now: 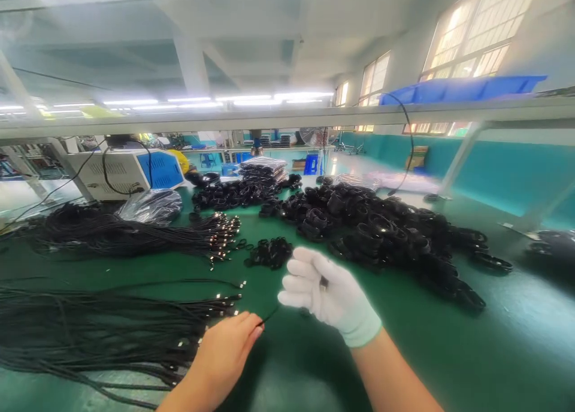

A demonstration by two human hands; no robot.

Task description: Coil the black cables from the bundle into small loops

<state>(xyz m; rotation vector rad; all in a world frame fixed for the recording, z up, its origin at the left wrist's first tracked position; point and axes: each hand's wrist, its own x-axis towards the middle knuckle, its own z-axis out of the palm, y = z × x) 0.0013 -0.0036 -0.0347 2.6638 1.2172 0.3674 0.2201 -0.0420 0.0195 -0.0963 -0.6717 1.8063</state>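
Observation:
My bare left hand (231,347) is closed in a pinch at the lower middle. From its fingertips a thin black strip (270,315) sticks out to the right; its exact kind is unclear. My right hand (330,295), in a white glove, is just right of the strip with its fingers curled inward. A small dark spot shows between thumb and fingers, too little to name. Left of my left hand, long black cables (112,322) lie spread out, their metal-tipped ends pointing right. Beyond my hands sits a small pile of black loops (269,253).
A large heap of coiled black cables (372,226) covers the table's back right. Another cable bundle (135,232) lies at left beside a clear plastic bag (153,207). Behind stands a white and blue machine (130,171). A shelf bar (269,120) crosses overhead, bearing a blue bin (462,90).

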